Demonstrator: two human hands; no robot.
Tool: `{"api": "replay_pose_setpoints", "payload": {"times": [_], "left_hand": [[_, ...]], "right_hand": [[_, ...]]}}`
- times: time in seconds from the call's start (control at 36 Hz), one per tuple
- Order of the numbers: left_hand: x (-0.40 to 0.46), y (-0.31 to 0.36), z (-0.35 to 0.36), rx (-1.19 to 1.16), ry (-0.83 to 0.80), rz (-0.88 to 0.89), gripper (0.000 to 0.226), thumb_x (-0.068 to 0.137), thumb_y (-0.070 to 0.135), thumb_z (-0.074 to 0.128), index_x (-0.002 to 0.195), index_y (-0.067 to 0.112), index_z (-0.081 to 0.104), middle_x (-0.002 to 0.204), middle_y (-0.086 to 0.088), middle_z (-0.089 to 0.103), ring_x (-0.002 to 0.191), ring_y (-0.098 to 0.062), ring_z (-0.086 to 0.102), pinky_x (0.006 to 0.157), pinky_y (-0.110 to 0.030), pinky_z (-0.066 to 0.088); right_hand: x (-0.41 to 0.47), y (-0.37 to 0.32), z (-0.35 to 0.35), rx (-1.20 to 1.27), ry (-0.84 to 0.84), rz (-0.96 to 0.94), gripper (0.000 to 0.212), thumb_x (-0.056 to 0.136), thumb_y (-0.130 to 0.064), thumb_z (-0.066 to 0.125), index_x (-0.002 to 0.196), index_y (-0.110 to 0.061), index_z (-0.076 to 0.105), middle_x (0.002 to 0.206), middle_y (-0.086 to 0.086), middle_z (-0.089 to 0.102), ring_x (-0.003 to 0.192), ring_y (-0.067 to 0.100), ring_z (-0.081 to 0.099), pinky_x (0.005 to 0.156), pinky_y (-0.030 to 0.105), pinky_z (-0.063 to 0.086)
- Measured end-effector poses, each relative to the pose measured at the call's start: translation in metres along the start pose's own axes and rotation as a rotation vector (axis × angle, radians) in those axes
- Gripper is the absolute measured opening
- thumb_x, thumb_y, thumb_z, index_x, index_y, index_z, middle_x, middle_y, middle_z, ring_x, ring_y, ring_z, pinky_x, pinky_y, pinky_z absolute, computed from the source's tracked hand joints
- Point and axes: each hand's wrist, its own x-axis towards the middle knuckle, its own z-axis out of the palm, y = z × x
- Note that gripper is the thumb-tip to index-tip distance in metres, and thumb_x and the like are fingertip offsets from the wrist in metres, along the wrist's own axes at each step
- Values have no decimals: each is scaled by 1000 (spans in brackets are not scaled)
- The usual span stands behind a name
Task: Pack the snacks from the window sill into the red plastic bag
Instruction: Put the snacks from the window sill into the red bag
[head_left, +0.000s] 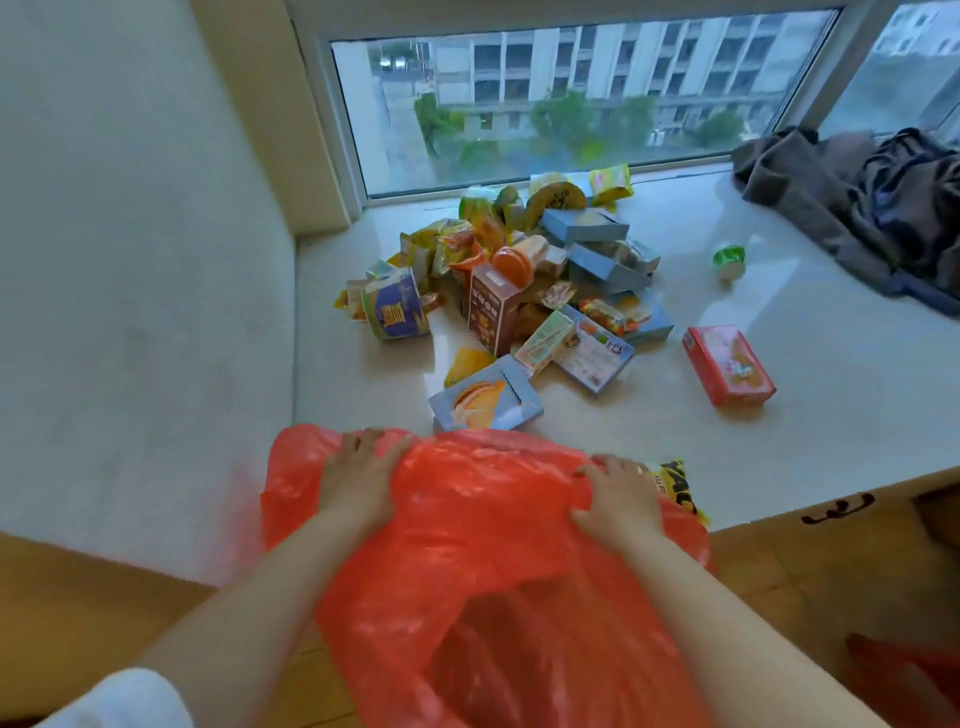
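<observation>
— Why is your left hand (358, 475) clutching the red plastic bag (498, 561) at its left edge?

— Probably to spread the mouth; your right hand (618, 501) is closed on the film opposite, pulling it apart.

— And the snacks (519, 280)?

— All heaped on the window sill (779, 441) just beyond, a red box (727, 364) lying apart to the right. Nothing looks packed yet.

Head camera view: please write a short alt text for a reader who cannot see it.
Two bare hands, left hand and right hand, grip a red plastic bag at the near edge of a pale window sill. Beyond it lies a pile of snacks; a red box lies apart to the right.
</observation>
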Motion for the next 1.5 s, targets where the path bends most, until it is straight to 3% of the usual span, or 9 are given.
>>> {"api": "replay_pose_setpoints", "payload": {"times": [0.14, 0.33, 0.67, 0.83, 1.06, 1.28, 1.36, 1.42, 1.5], "left_hand": [[23, 28, 23, 91, -186, -110, 105, 72, 54, 67, 150, 34, 0, 157, -7, 6, 145, -32, 3, 115, -54, 4], [54, 90, 32, 109, -132, 306, 106, 78, 49, 63, 148, 33, -14, 160, 0, -4, 145, -24, -17, 110, -53, -18], [103, 128, 64, 24, -427, 363, 45, 102, 37, 26, 146, 30, 26, 137, -1, 50, 128, -24, 42, 113, -56, -5], [110, 128, 71, -31, -425, 341, 49, 99, 38, 31, 147, 29, 24, 142, -3, 43, 129, -25, 41, 112, -49, 20], [118, 128, 75, -38, -392, 263, 59, 98, 38, 36, 151, 22, 16, 139, -6, 45, 127, -26, 42, 101, -42, 32], [137, 129, 60, -409, -699, 49, 79, 81, 46, 45, 151, 28, 15, 153, -7, 25, 139, -29, 26, 112, -43, 28], [151, 131, 47, -768, -796, -143, 65, 75, 49, 44, 134, 21, 47, 138, -1, 43, 135, -28, 33, 112, -42, 28], [159, 135, 38, -902, -765, -197, 40, 81, 51, 45, 100, 17, 56, 111, -2, 53, 115, -27, 48, 101, -42, 35], [168, 138, 31, -730, -605, -201, 47, 97, 51, 36, 126, 19, 54, 132, -4, 54, 124, -25, 46, 101, -34, 34]], "right_hand": [[32, 16, 19, -58, -101, -29, 53, 83, -40, 56, 134, -27, 44, 146, 2, 34, 137, 23, 28, 113, 39, 19], [70, 29, 30, 141, -159, -107, 27, 95, -20, 39, 113, -13, 58, 120, 9, 61, 114, 29, 52, 93, 35, 35], [81, 57, 30, 747, -61, 213, 23, 92, -22, 42, 102, -25, 61, 85, -6, 66, 92, 21, 61, 77, 33, 44], [91, 94, 30, 16, -278, -65, 69, 80, -4, 50, 141, -34, 35, 148, -6, 31, 136, 21, 26, 106, 35, 30], [121, 94, 31, -401, -474, -273, 64, 91, -17, 48, 147, -29, 19, 156, -7, 16, 146, 21, 6, 117, 39, 9], [165, 98, 33, -262, -345, -89, 55, 74, -38, 61, 123, -20, 44, 123, 0, 52, 115, 23, 47, 92, 33, 37], [185, 106, 31, -148, -327, 24, 56, 71, -44, 66, 116, -16, 46, 117, 3, 55, 109, 25, 52, 83, 34, 41], [195, 110, 30, -102, -332, 27, 56, 70, -44, 67, 114, -17, 46, 115, 3, 55, 107, 25, 53, 78, 33, 42], [209, 111, 27, -62, -300, 34, 52, 71, -42, 67, 112, -17, 47, 113, 3, 55, 105, 25, 53, 75, 34, 42]]}}
